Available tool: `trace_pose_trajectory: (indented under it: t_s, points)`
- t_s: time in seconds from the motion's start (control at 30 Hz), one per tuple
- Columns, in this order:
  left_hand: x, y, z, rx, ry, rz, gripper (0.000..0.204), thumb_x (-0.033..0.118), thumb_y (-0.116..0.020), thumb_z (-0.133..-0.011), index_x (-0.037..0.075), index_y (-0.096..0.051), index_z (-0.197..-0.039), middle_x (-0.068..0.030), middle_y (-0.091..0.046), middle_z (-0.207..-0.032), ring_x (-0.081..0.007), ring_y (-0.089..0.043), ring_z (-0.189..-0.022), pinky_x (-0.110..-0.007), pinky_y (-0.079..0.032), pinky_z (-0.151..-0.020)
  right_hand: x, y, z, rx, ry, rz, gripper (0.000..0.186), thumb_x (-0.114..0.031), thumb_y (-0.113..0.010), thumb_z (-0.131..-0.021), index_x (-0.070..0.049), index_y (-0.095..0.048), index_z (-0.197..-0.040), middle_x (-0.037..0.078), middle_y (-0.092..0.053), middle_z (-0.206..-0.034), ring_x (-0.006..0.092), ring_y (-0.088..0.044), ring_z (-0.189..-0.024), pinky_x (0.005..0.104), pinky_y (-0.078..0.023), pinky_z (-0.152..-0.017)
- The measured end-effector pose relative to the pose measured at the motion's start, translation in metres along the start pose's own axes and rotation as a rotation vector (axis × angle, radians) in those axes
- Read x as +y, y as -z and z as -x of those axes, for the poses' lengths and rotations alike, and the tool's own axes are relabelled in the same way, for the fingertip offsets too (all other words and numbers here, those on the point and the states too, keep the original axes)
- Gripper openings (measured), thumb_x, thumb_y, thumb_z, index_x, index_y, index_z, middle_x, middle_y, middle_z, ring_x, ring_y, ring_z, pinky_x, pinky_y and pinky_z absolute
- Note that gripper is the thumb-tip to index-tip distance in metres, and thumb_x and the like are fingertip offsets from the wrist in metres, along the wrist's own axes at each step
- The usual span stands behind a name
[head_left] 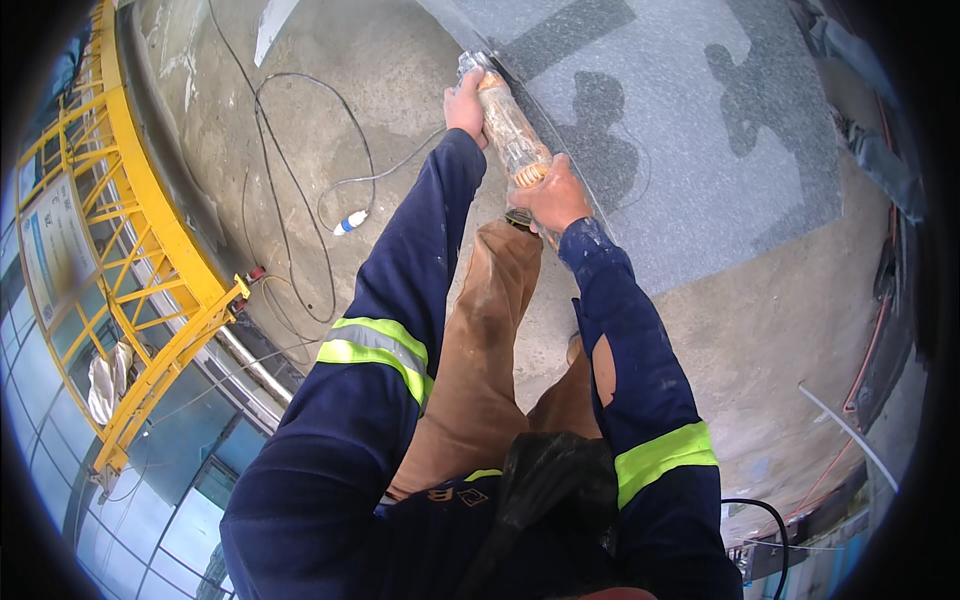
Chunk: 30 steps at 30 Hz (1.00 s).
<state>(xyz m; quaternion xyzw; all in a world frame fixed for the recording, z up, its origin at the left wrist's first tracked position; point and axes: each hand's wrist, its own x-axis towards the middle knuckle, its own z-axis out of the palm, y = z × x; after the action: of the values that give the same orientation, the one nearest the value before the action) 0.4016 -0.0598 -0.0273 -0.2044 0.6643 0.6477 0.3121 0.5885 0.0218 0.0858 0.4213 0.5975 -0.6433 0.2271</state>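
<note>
bright daylight, crisp shadows on the grey slab [700,130], fisheye bending and dark vignette at edges

materials and surfaces under my hands

my left hand [464,103] and my right hand [553,196] grip a power tool [512,130] whose body looks like dusty plastic, matt and pale orange. its head touches a grey stone slab [690,130], speckled and rather smooth. the concrete floor [330,90] around it is rough, matt and stained. my sleeves [400,300] are dark blue cloth with shiny yellow-green bands. my trousers [480,340] are brown cloth, dusty. the railing [150,260] is metal with glossy yellow paint. the cable [300,180] has a thin dark rubbery skin.
</note>
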Motion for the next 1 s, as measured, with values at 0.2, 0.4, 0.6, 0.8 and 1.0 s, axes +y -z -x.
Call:
trace_pose_trajectory:
  t_s: [0.2,0.4,0.6,0.8,1.0]
  points:
    - [0.019,-0.005,-0.016,-0.010,0.001,0.005,0.044,0.035,-0.059,-0.099,-0.006,-0.062,-0.114,-0.0171,-0.071,-0.095,-0.0297,-0.073,-0.079,-0.047,-0.061,-0.074,-0.017,0.000,-0.018,-0.006,0.030,0.047,0.068,-0.022,-0.084,-0.077,0.010,-0.046,-0.123,0.029,-0.071,-0.108,0.0306,-0.077,-0.081,0.0374,-0.064,-0.059]
    - [0.029,-0.005,-0.022,-0.092,0.010,0.037,0.043,0.037,-0.059,-0.101,-0.004,-0.062,-0.115,-0.0171,-0.071,-0.097,-0.0300,-0.073,-0.081,-0.048,-0.061,-0.076,-0.025,-0.007,-0.032,0.037,0.005,0.090,0.068,-0.021,-0.088,-0.074,0.011,-0.048,-0.119,0.027,-0.070,-0.104,0.0305,-0.075,-0.077,0.0379,-0.062,-0.059]
    - [0.021,-0.002,-0.008,-0.133,0.153,0.105,0.041,0.039,-0.057,-0.104,0.001,-0.061,-0.118,-0.0146,-0.070,-0.098,-0.0288,-0.072,-0.086,-0.048,-0.060,-0.079,-0.016,-0.007,-0.015,0.027,0.013,-0.013,0.065,-0.021,-0.085,-0.078,0.008,-0.045,-0.120,0.028,-0.071,-0.102,0.0294,-0.075,-0.066,0.0375,-0.061,-0.056]
    - [0.011,-0.002,0.000,-0.104,0.102,0.070,0.039,0.039,-0.057,-0.103,0.003,-0.061,-0.115,-0.0139,-0.069,-0.095,-0.0278,-0.070,-0.081,-0.047,-0.059,-0.075,-0.007,-0.004,-0.005,0.017,-0.004,-0.017,0.064,-0.021,-0.086,-0.078,0.009,-0.045,-0.118,0.028,-0.071,-0.100,0.0295,-0.075,-0.066,0.0380,-0.061,-0.055]
    - [-0.005,-0.004,0.004,0.028,0.097,0.050,0.040,0.040,-0.059,-0.102,0.001,-0.061,-0.111,-0.0147,-0.069,-0.094,-0.0279,-0.070,-0.078,-0.048,-0.059,-0.071,0.004,-0.001,0.004,0.010,0.005,-0.071,0.067,-0.020,-0.088,-0.076,0.012,-0.044,-0.116,0.029,-0.068,-0.101,0.0270,-0.074,-0.069,0.0356,-0.060,-0.050]
